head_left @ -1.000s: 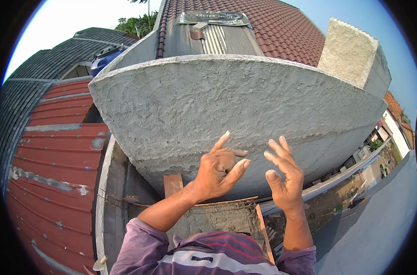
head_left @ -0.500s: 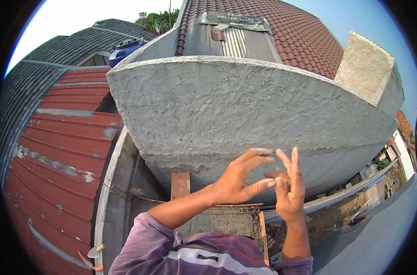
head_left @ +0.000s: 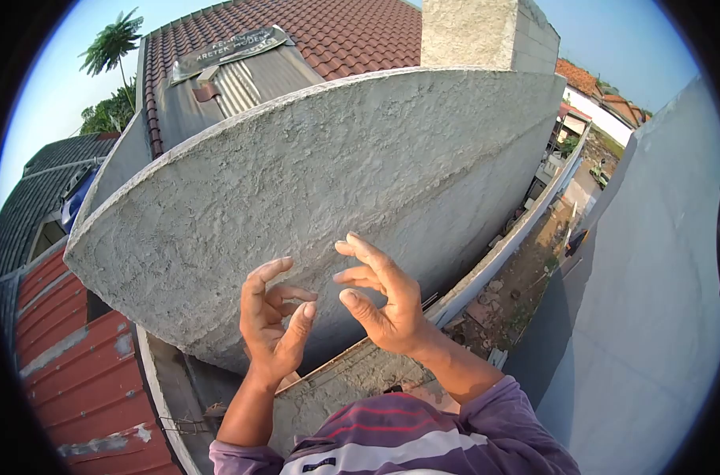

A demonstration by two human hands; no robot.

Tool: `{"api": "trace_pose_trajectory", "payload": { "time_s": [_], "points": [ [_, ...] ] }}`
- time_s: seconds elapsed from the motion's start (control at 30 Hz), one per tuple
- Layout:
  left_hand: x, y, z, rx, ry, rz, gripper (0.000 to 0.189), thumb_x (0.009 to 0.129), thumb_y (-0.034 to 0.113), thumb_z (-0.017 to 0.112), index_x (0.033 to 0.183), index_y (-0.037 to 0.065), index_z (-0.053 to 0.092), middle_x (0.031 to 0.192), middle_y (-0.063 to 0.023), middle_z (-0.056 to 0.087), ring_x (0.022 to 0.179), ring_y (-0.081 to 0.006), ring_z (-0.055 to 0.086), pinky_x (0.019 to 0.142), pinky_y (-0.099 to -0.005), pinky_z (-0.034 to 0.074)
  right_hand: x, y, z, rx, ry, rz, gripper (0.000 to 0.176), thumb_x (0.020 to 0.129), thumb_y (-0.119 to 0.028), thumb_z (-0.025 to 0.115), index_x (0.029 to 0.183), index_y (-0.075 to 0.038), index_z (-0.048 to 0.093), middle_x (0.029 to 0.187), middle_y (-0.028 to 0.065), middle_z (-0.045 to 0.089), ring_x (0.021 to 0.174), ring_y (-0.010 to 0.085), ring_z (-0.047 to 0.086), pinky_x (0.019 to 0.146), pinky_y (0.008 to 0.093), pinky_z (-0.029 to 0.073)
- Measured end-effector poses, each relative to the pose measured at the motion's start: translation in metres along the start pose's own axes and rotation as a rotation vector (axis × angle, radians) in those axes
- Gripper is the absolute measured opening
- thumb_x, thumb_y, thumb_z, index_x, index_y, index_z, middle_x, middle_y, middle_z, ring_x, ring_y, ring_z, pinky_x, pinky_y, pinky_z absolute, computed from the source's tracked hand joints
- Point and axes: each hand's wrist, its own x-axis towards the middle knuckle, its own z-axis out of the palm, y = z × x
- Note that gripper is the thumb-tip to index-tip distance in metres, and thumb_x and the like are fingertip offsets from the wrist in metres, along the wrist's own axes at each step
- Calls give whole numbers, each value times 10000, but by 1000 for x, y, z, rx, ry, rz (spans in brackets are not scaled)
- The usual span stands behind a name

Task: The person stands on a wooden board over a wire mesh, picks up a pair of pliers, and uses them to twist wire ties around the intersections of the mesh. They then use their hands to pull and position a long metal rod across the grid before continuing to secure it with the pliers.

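Tiled roof, red metal sheeting, tree

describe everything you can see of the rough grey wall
The wall is grey, rough and uneven, like trowelled cement plaster, with a paler top edge that looks curved. A coarse seam runs lengthwise across its face. It stands ahead of the left hand and right hand, which appear not to touch it.

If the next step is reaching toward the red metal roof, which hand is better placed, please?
Probably the left hand: it is on the same side as the red metal roof and appears nearer to it. The right hand is farther across the picture. Neither hand visibly holds anything.
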Motion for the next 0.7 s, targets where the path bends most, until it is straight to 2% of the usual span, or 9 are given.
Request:
{"api": "trace_pose_trajectory", "payload": {
  "time_s": [0.03,0.13,0.23,0.37,0.4,0.5,0.57,0.63,0.7],
  "points": [
    [1,-4,-4,71,-46,53,209,941,152,732,800,20,652,826,-72,698,984,-264,705,1016,-505,493,-1,4,-4,-142,-27,-119,441,983,-204,698,1330,49,598,1285,219,659,1168,359,656,985,432,527],
    [8,-19,-21,289,-186,257,198,957,171,715,881,-4,665,961,-121,711,1015,-265,704,990,-486,515,-10,2,-1,40,132,-34,452,979,-203,702,1332,55,591,1277,220,659,1179,355,648,973,422,528],
    [4,-5,11,53,-63,123,238,964,211,711,853,6,668,1000,-129,726,1058,-286,696,1018,-494,496,-14,3,-18,-190,122,-123,461,982,-219,701,1336,56,590,1261,219,664,1166,349,652,955,424,534],
    [10,-18,12,126,-166,214,260,976,235,693,856,5,688,1081,-173,716,1079,-304,695,1050,-526,477,-33,-8,-29,209,137,241,488,1062,-339,572,1388,25,581,1281,215,669,1132,306,679,919,400,554],
    [15,-25,9,177,-216,275,268,979,244,688,884,-6,698,1169,-199,690,1105,-301,686,1022,-499,503,-34,8,-39,-58,61,-32,500,1074,-332,545,1424,25,549,1312,204,656,1121,297,686,874,353,563],
    [10,-31,22,45,-149,127,311,996,280,658,915,-14,717,1226,-222,686,1259,-330,611,1033,-506,501,-44,4,-37,-81,211,23,487,1079,-294,540,1442,31,531,1359,208,627,1115,295,693,870,365,567],
    [9,-5,55,-55,-86,55,314,1004,283,646,893,-4,707,1093,-195,732,1301,-349,580,1070,-548,463,-44,-12,-39,-79,258,113,598,1043,-319,605,1507,23,449,1437,229,561,1276,342,601,1017,471,503],
    [12,-3,66,-65,-104,63,310,1011,279,637,891,0,696,960,-169,766,1341,-364,549,1095,-581,435,-48,-9,-52,-573,144,-86,677,1022,-335,637,1547,15,390,1472,242,525,1353,374,538,1104,520,438],
    [18,-32,50,35,-276,168,301,1011,282,638,922,0,695,955,-170,763,1310,-363,577,1089,-562,445,-58,-12,-44,-272,255,25,702,1015,-373,635,1539,25,393,1508,256,479,1403,421,473,1172,545,349]
  ]
}}
